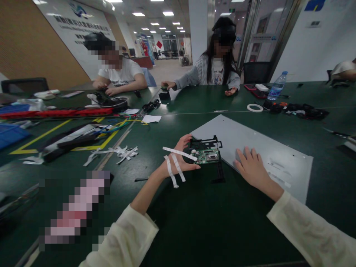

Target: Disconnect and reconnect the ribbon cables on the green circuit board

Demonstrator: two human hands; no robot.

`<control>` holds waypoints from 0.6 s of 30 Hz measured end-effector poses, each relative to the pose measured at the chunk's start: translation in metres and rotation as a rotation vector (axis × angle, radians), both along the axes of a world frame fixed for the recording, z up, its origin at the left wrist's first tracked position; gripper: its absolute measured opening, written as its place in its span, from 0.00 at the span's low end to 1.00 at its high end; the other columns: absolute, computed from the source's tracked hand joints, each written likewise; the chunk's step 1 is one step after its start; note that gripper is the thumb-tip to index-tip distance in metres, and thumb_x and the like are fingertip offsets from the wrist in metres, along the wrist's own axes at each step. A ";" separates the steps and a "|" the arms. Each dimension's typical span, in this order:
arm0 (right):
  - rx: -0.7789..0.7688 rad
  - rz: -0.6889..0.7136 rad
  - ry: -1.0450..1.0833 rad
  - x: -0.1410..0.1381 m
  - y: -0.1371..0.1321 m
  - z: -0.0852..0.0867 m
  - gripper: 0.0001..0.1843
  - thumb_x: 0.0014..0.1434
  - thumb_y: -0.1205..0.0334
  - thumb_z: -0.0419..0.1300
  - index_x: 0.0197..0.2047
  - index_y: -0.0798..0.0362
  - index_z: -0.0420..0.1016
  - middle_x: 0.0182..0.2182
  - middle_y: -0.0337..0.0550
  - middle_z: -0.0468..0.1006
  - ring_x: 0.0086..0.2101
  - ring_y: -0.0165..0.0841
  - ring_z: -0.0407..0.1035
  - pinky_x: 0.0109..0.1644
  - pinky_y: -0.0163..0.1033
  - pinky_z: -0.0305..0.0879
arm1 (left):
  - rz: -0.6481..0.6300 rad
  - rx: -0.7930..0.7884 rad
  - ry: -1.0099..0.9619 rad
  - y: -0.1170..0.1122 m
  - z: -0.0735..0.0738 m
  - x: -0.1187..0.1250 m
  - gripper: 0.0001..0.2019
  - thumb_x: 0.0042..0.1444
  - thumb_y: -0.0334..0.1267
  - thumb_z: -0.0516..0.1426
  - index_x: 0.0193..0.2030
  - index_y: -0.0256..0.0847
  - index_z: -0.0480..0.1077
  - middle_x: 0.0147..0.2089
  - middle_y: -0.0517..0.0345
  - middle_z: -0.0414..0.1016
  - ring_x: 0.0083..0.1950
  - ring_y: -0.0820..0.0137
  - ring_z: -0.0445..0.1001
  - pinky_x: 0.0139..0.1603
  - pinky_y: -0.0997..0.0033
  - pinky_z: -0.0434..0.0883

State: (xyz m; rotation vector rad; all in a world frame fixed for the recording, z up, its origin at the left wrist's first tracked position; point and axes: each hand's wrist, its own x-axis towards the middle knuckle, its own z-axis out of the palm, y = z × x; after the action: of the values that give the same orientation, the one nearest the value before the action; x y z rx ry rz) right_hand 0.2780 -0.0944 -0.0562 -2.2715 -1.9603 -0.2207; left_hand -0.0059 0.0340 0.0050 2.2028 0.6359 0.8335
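At the left edge of the frame a blue tray (11, 134) sits on the dark green tabletop (178, 230), with a long red strip (69, 112) running behind it. To its right, a black-and-white bundle (66, 141) lies across yellow tape lines, and a pixelated pinkish object (80, 204) lies at lower left. In the upper left a person in a white T-shirt (121, 78) sits across the tabletop; below, loose white strips (125, 153) are heaped left of centre.

At the centre the left hand (185, 165), with white strips stuck to its back, is clamped on the left end of a black frame (220, 172) carrying a green circuit board (205, 157). In the upper centre sits a person with striped sleeves (198, 73). Right of centre, the right hand (253, 168) rests with fingers apart on a flat grey panel (239, 135), well apart from the left. Behind the panel are a white ring (254, 110), then a bottle (276, 87) and a row of dark items (306, 110) at upper right.
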 end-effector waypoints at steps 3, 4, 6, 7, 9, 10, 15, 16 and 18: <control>-0.012 0.105 0.058 -0.013 -0.006 0.003 0.31 0.65 0.48 0.41 0.66 0.56 0.56 0.64 0.61 0.53 0.62 0.58 0.46 0.60 0.63 0.48 | 0.023 0.025 -0.018 0.000 0.006 -0.003 0.52 0.36 0.46 0.70 0.65 0.46 0.45 0.63 0.45 0.56 0.66 0.50 0.56 0.64 0.43 0.57; -0.023 0.151 0.084 -0.017 -0.008 0.005 0.31 0.65 0.47 0.41 0.66 0.55 0.55 0.64 0.60 0.52 0.63 0.57 0.45 0.61 0.62 0.47 | 0.024 0.032 -0.028 0.001 0.008 -0.004 0.52 0.36 0.46 0.69 0.65 0.47 0.46 0.63 0.45 0.56 0.66 0.50 0.56 0.64 0.43 0.56; -0.052 0.254 0.136 -0.022 -0.013 0.010 0.32 0.65 0.46 0.40 0.67 0.53 0.53 0.66 0.56 0.50 0.64 0.54 0.43 0.62 0.62 0.47 | 0.023 0.040 -0.050 0.001 0.009 -0.005 0.51 0.36 0.46 0.69 0.65 0.47 0.46 0.63 0.45 0.56 0.65 0.51 0.56 0.64 0.43 0.56; -0.068 0.305 0.157 -0.024 -0.016 0.012 0.32 0.65 0.45 0.40 0.67 0.51 0.52 0.67 0.55 0.48 0.64 0.53 0.41 0.62 0.62 0.46 | 0.026 0.040 -0.059 0.002 0.009 -0.005 0.51 0.37 0.45 0.69 0.65 0.47 0.46 0.63 0.45 0.56 0.65 0.51 0.56 0.64 0.43 0.56; -0.092 0.394 0.185 -0.025 -0.020 0.018 0.32 0.65 0.44 0.40 0.68 0.49 0.51 0.68 0.52 0.45 0.65 0.52 0.39 0.63 0.62 0.45 | 0.042 0.035 -0.064 0.002 0.008 -0.005 0.52 0.36 0.45 0.70 0.65 0.48 0.46 0.63 0.45 0.56 0.65 0.51 0.56 0.64 0.44 0.57; -0.099 0.435 0.193 -0.024 -0.022 0.021 0.32 0.65 0.44 0.41 0.68 0.48 0.51 0.68 0.51 0.44 0.65 0.52 0.39 0.63 0.62 0.45 | 0.055 0.031 -0.063 0.002 0.008 -0.005 0.52 0.35 0.44 0.70 0.65 0.48 0.46 0.63 0.45 0.55 0.65 0.51 0.56 0.64 0.43 0.57; -0.151 0.655 0.214 -0.019 -0.028 0.034 0.32 0.65 0.46 0.43 0.68 0.52 0.52 0.68 0.49 0.42 0.66 0.49 0.33 0.66 0.60 0.41 | 0.096 0.019 -0.079 0.002 0.004 0.000 0.52 0.35 0.43 0.70 0.65 0.50 0.46 0.63 0.46 0.56 0.65 0.50 0.56 0.64 0.42 0.57; -0.162 0.694 0.221 -0.018 -0.029 0.037 0.32 0.65 0.46 0.44 0.67 0.52 0.53 0.68 0.49 0.41 0.66 0.49 0.33 0.66 0.60 0.41 | 0.089 0.016 -0.083 0.002 0.003 0.002 0.52 0.35 0.43 0.70 0.65 0.50 0.46 0.63 0.46 0.56 0.65 0.50 0.56 0.63 0.42 0.57; -0.168 0.761 0.242 -0.018 -0.030 0.041 0.31 0.64 0.46 0.46 0.66 0.52 0.55 0.68 0.49 0.44 0.66 0.48 0.34 0.66 0.59 0.42 | 0.073 0.004 -0.090 0.002 0.000 0.004 0.52 0.34 0.42 0.70 0.65 0.50 0.46 0.63 0.46 0.55 0.66 0.51 0.56 0.64 0.42 0.57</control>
State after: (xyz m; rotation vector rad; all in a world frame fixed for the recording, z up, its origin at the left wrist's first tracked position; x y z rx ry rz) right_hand 0.2597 -0.1240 -0.0153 -1.3720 -2.5785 0.2929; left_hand -0.0020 0.0358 0.0053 2.1435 0.6741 0.9661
